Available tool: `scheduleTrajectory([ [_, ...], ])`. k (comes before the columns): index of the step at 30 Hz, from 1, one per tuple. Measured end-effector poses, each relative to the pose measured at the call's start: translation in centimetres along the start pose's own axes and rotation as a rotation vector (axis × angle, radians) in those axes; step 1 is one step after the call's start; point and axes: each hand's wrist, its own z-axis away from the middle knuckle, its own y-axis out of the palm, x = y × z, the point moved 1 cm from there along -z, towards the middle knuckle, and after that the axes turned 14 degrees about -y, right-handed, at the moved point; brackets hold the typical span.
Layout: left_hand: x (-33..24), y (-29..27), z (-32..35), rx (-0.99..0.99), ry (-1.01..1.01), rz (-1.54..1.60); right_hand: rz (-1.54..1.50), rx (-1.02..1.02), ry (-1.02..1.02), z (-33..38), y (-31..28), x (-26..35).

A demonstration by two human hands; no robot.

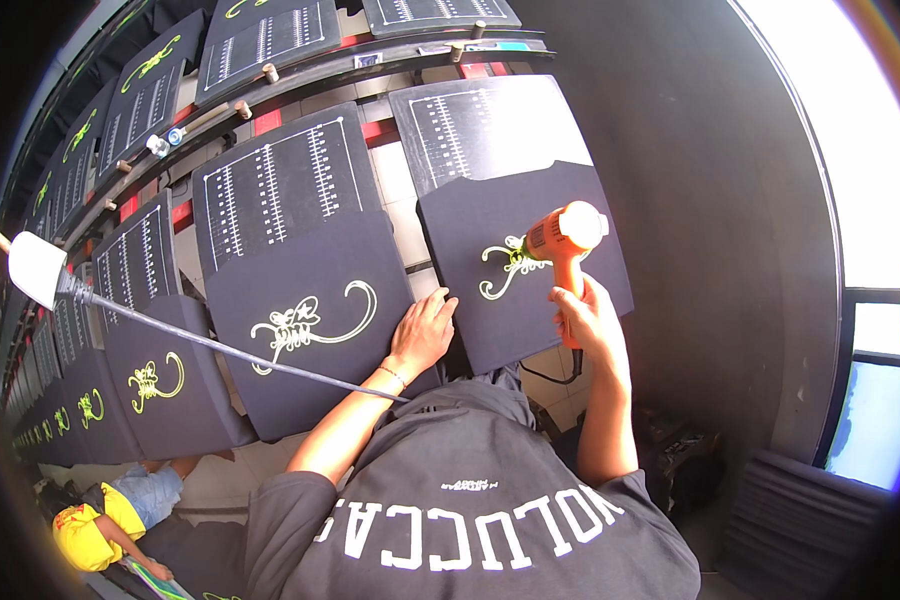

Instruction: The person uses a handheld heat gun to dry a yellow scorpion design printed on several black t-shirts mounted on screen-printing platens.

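My right hand (592, 315) is closed around the handle of an orange heat gun (567, 240). Its nozzle end is over the yellow-green curling design printed on a black fabric piece (510, 320), covering part of that print. The fabric lies over a dark board (490, 120) with white ruler marks. My left hand (426, 328) rests with fingers extended on the right edge of the neighbouring black fabric piece (305, 265), near the gap between the boards. That piece carries a similar pale yellow print. A cord hangs below the heat gun's handle.
More marked boards with printed black fabric (155, 380) run in rows to the left and far side. A dark metal rail (320, 75) with pegs crosses behind. A grey cable (210, 342) from a white cup-shaped piece (36, 270) spans the left. A person in yellow (88, 535) is at lower left.
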Motion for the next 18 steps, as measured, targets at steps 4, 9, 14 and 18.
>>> scheduleTrajectory([
  [4, 0.0, 0.1, 0.1, -0.001, -0.011, -0.002, -0.011, 0.010, 0.006, 0.9, -0.7, -0.7],
  [9, 0.0, -0.1, 0.0, 0.005, -0.007, 0.003, -0.008, 0.014, 0.065, 2.2, -1.3, -1.0],
  [14, 0.1, 0.0, 0.1, 0.012, -0.010, 0.001, -0.048, -0.007, 0.061, 2.6, -1.9, -1.0],
  [18, 0.1, 0.1, 0.0, 0.008, -0.009, -0.007, 0.074, -0.083, 0.054, 2.4, -1.7, -1.4],
])
